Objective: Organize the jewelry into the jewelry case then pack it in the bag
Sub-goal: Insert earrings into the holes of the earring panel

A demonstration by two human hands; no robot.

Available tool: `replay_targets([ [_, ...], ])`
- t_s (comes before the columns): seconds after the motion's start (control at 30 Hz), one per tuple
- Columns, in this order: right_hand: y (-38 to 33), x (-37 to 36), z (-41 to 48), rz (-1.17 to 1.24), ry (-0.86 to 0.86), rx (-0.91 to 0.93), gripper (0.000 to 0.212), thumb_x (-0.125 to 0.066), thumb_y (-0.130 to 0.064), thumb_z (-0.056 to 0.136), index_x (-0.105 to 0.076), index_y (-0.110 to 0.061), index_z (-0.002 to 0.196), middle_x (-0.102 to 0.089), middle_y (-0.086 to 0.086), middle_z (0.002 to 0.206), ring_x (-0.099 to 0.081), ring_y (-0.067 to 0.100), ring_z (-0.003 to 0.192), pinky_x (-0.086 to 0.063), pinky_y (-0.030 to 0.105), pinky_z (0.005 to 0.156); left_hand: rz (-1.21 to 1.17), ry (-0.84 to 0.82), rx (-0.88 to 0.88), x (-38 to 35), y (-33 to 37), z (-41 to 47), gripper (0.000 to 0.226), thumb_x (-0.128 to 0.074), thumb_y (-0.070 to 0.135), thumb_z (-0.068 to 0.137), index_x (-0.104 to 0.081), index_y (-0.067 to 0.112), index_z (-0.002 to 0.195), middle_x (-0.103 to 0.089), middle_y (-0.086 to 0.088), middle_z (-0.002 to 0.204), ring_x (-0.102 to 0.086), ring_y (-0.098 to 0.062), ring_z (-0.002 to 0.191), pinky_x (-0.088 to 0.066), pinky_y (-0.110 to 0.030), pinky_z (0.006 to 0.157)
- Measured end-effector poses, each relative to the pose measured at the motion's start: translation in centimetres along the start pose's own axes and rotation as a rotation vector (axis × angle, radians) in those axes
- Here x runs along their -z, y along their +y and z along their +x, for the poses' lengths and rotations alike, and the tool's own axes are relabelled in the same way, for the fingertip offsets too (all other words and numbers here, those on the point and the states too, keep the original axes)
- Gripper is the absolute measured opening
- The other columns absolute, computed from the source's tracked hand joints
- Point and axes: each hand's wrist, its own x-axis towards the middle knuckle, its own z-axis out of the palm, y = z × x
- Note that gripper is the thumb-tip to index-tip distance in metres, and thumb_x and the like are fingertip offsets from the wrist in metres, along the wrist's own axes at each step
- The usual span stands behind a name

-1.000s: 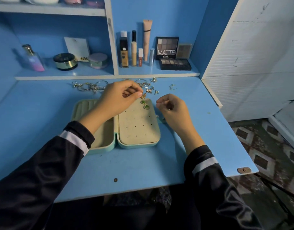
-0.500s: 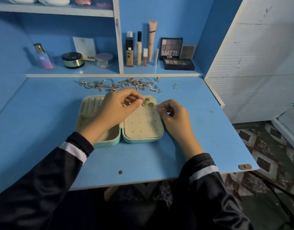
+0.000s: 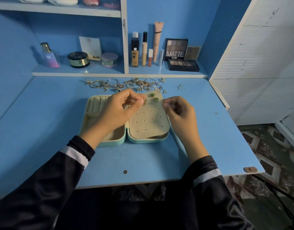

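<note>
The jewelry case (image 3: 143, 141) lies open on the desk (image 3: 60, 130). The left hand (image 3: 116, 112) pinches a gold butterfly earring (image 3: 144, 102) between thumb and forefinger at the top left of the holed panel (image 3: 148, 122), with its other fingers curled. The right hand (image 3: 177, 113) has curled fingers too, and its thumb and forefinger seem to pinch the panel's right edge, which sits a little raised from its half of the case. Two green earrings (image 3: 156, 99) are set in the top row, the jewelry pile (image 3: 123, 84) lies along the back of the desk, and no bag is in view. To do this well, hold the post square over a free hole beside the green pair, steady the panel with the right hand, and push straight through without bending the thin wings
</note>
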Motion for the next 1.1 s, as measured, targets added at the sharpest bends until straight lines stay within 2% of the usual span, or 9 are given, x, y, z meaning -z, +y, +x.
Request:
replay_targets([
  [0.13,-0.5,-0.4,-0.1,0.057,0.027,-0.004,0.006,-0.063,-0.007,0.091,-0.067,-0.012,0.088,-0.069,0.008,0.085,-0.055,0.012,0.071,-0.045,0.022,0.065,-0.052,-0.006,0.02,-0.2,0.2,-0.4,0.01,-0.065,0.008,0.092,-0.059,0.009,0.083,-0.073,0.004,0.108,-0.068,-0.009,0.103,-0.053,-0.032,0.094],
  [0.33,-1.6,-0.5,-0.3,0.162,0.036,-0.032,0.004,-0.063,-0.007,0.091,-0.067,-0.006,0.092,-0.068,0.015,0.086,-0.058,0.017,0.075,-0.051,0.034,0.072,-0.102,0.034,0.052,-0.6,0.5,-0.8,0.012,-0.064,0.005,0.091,-0.058,-0.002,0.086,-0.075,0.002,0.099,-0.069,-0.012,0.099,-0.054,-0.028,0.091],
  [0.53,-2.5,-0.8,-0.7,0.285,0.02,-0.06,0.008,-0.06,-0.003,0.092,-0.064,0.003,0.096,-0.071,0.012,0.099,-0.064,0.016,0.084,-0.054,0.032,0.079,0.006,0.079,-0.036,-1.0,0.6,-1.1,0.006,-0.066,0.007,0.091,-0.062,0.004,0.087,-0.072,0.004,0.099,-0.067,-0.008,0.096,-0.051,-0.02,0.087],
  [0.67,-2.8,-1.0,-1.0,0.337,0.022,-0.076,0.009,-0.06,-0.001,0.092,-0.063,0.006,0.097,-0.071,0.014,0.106,-0.067,0.018,0.093,-0.054,0.037,0.088,0.098,0.134,-0.114,-1.5,0.8,-1.3,0.005,-0.065,0.013,0.091,-0.062,0.016,0.087,-0.069,0.012,0.099,-0.065,-0.01,0.098,-0.053,-0.032,0.092],
  [0.73,-2.8,-1.0,-1.0,0.366,0.019,-0.08,0.009,-0.06,0.0,0.092,-0.063,0.006,0.097,-0.07,0.016,0.106,-0.067,0.017,0.093,-0.055,0.035,0.087,0.147,0.171,-0.145,-1.8,1.0,-1.2,0.004,-0.066,0.014,0.09,-0.063,0.011,0.088,-0.068,0.014,0.099,-0.065,-0.008,0.098,-0.053,-0.033,0.091],
  [0.87,-3.1,-1.0,-1.0,0.402,0.007,-0.073,0.006,-0.059,0.001,0.092,-0.063,0.004,0.096,-0.071,0.012,0.101,-0.067,0.01,0.089,-0.054,0.022,0.081,0.165,0.217,-0.178,-2.1,1.1,-0.8,0.008,-0.065,0.013,0.091,-0.064,0.005,0.091,-0.069,0.009,0.099,-0.065,-0.009,0.097,-0.053,-0.037,0.089],
  [1.1,-3.1,-1.2,-1.0,0.441,-0.014,-0.058,0.007,-0.059,0.001,0.092,-0.064,-0.004,0.091,-0.071,0.009,0.097,-0.067,0.013,0.089,-0.054,0.026,0.082,0.211,0.208,-0.217,-2.3,1.3,-0.7,0.01,-0.065,0.013,0.091,-0.064,0.003,0.092,-0.068,0.006,0.099,-0.064,-0.007,0.097,-0.052,-0.034,0.089],
])
